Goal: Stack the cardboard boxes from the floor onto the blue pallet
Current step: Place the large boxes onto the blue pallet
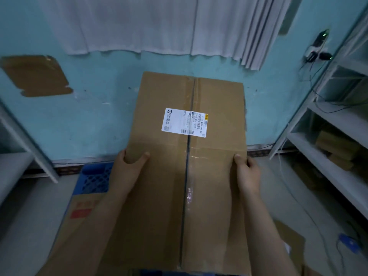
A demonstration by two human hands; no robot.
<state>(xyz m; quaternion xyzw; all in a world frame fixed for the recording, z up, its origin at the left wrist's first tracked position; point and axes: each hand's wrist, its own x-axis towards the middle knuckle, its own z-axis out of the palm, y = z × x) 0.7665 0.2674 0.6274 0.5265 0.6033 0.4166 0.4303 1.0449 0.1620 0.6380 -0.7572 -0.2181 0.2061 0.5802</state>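
The left hand [127, 170] and right hand [249, 174] are gripping the 2 sides of a big box [159, 92], thumbs on top, holding it up above the blue pallet [95, 180] and the other box [79, 226].

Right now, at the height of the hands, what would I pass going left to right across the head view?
The blue pallet → left hand, gripping the box's left edge → cardboard box → right hand, gripping its right edge → white shelf unit.
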